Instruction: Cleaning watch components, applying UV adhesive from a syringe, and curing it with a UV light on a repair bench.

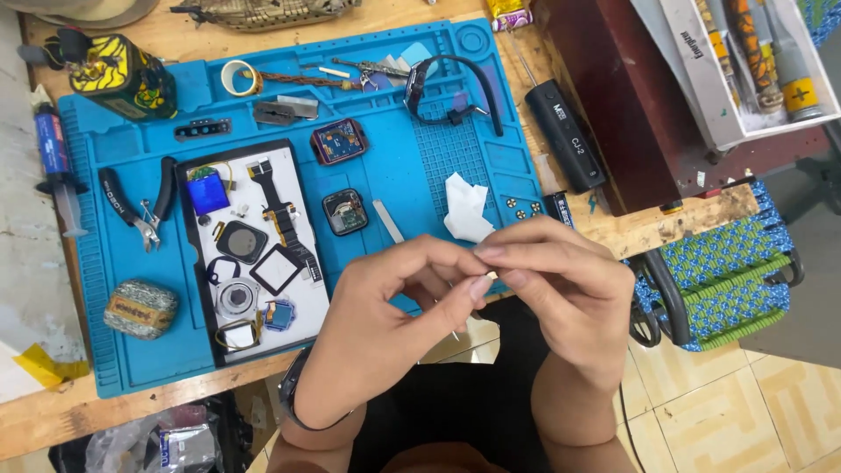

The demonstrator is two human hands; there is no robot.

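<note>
My left hand [385,328] and my right hand [561,280] meet over the front edge of a blue work mat [412,166]. Their fingertips pinch a tiny pale part [491,277] between them; what it is cannot be told. A thin tool tip pokes out below my left fingers. On the mat just beyond lie a crumpled white tissue [464,208], an opened smartwatch body [344,212] and a second watch body with a red rim [338,141]. A white tray [254,254] left of my hands holds several small watch parts.
Pliers [136,203], a syringe [57,162], a tape roll [239,77], a black watch band [455,88] and a yellow-black bottle [123,77] lie around the mat. A black tool handle [565,136] rests on the wooden table. A green-blue woven stool [723,271] stands at right.
</note>
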